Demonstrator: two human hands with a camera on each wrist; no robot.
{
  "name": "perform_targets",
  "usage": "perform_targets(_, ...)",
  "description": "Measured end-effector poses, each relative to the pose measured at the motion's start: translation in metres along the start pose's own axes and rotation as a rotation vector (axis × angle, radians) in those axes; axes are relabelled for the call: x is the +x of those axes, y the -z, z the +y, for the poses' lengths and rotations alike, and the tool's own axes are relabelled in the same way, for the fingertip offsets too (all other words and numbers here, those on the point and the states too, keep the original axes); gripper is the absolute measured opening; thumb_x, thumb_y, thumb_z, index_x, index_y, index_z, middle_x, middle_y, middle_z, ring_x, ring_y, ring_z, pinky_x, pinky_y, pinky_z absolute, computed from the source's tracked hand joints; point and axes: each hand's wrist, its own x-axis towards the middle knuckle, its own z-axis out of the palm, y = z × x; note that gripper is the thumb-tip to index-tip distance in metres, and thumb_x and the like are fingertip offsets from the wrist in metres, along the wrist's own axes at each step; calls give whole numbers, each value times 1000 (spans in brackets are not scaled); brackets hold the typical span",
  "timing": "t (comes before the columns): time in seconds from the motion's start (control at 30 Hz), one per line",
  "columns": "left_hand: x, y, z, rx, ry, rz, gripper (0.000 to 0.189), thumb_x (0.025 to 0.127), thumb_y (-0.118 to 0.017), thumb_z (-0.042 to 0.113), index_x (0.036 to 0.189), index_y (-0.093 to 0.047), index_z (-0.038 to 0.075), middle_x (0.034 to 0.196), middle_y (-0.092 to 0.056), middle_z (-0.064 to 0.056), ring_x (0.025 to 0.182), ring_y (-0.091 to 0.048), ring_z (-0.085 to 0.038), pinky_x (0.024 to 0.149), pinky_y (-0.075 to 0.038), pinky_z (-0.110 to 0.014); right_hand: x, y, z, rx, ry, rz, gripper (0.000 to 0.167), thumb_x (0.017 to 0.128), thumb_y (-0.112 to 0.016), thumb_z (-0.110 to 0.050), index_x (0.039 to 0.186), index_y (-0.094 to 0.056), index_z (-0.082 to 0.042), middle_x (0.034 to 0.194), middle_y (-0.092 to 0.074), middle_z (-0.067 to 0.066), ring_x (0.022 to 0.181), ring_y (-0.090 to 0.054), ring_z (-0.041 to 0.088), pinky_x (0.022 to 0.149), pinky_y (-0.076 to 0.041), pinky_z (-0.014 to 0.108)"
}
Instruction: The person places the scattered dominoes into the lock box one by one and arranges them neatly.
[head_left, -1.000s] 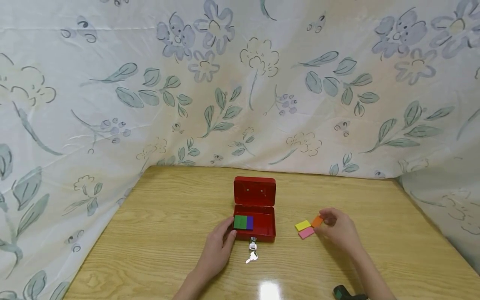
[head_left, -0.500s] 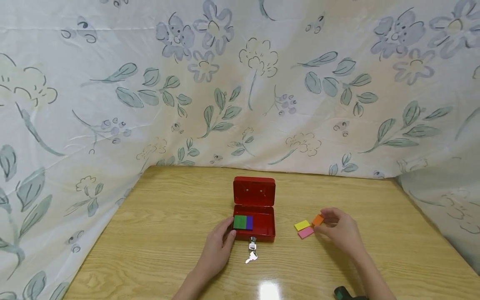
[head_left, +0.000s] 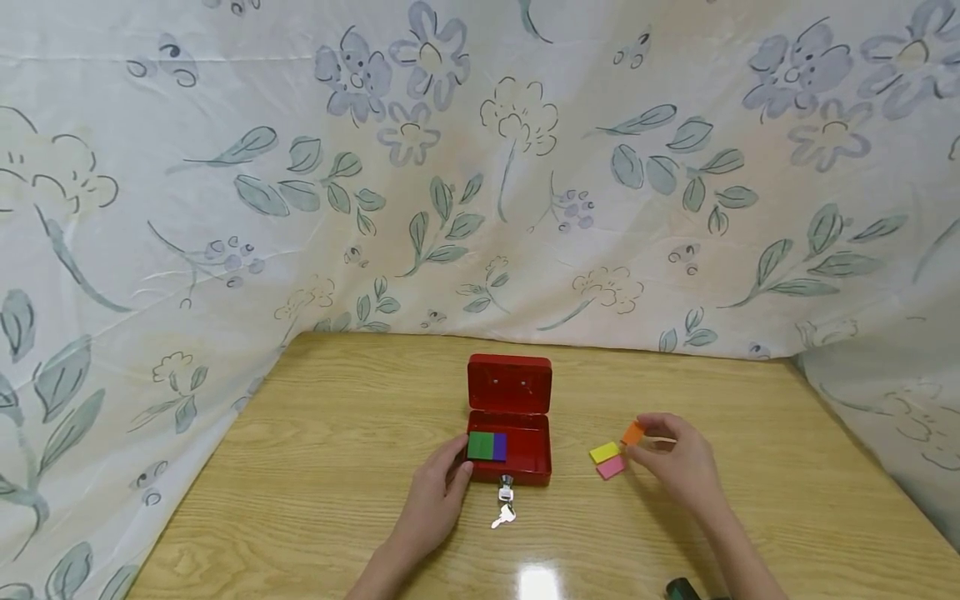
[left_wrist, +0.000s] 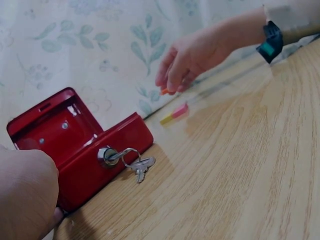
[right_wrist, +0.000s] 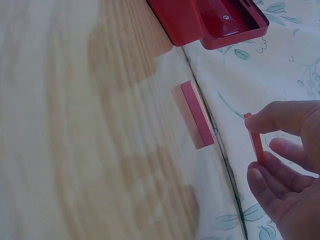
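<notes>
The right hand (right_wrist: 297, 192) pinches a thin orange block (right_wrist: 255, 141) at its two ends, and the block is seen nearly edge-on before the white floral cloth (right_wrist: 280, 70). Apart from the fingers, a pink block (right_wrist: 198, 114) rests on the wooden table (right_wrist: 90, 125). At the top, a red box (right_wrist: 180, 22) is partly visible, its lid (right_wrist: 237, 36) raised.

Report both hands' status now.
Left hand: at the red box's left side; whether it grips cannot be told.
Right hand: holding the orange block.
</notes>
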Motion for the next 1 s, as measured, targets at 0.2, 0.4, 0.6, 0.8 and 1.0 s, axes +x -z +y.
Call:
perform_targets(0.2,0,0,0,-8,-6,1,43,102,-58,9,142,-50,-6,141,-54,-19,133,-49,-30,108,-43,-43,0,-3,2,-10,29,13,45,81,-84,-9,121,-65,1,116,-67,18,102,-66,34,78,-57,21)
perform_targets(0.4,0,-1,0,-7,-3,-5,43,103,-57,10,142,-50,-6,141,-54,-20,133,-49,-31,108,-43,-42,1,-6,2,4,47,9,43,81,-83,-8,119,-65,2,115,-67,16,104,-65,32,79,-55,15)
perform_targets(0.6,0,0,0,-11,-1,-9,43,103,-56,9,142,-49,-6,141,-53,-20,133,-48,-31,108,-43,-42,-2,-10,-3,55,64,-21,41,81,-83,-4,118,-65,1,115,-67,16,104,-65,32,80,-57,19)
perform_targets(0.8,-2,-1,0,-10,-4,-5,42,103,-56,8,142,-49,-7,141,-54,-20,133,-49,-31,107,-44,-42,-4,-14,-7,50,101,-29,40,79,-82,0,116,-66,2,112,-68,15,102,-66,31,81,-58,24)
perform_targets(1.0,-2,-2,0,-6,-5,-4,43,103,-57,8,142,-49,-7,140,-54,-20,133,-49,-31,107,-44,-42,-5,-16,-6,55,93,-31,39,80,-83,-1,116,-66,1,112,-68,13,102,-66,30,81,-59,24)
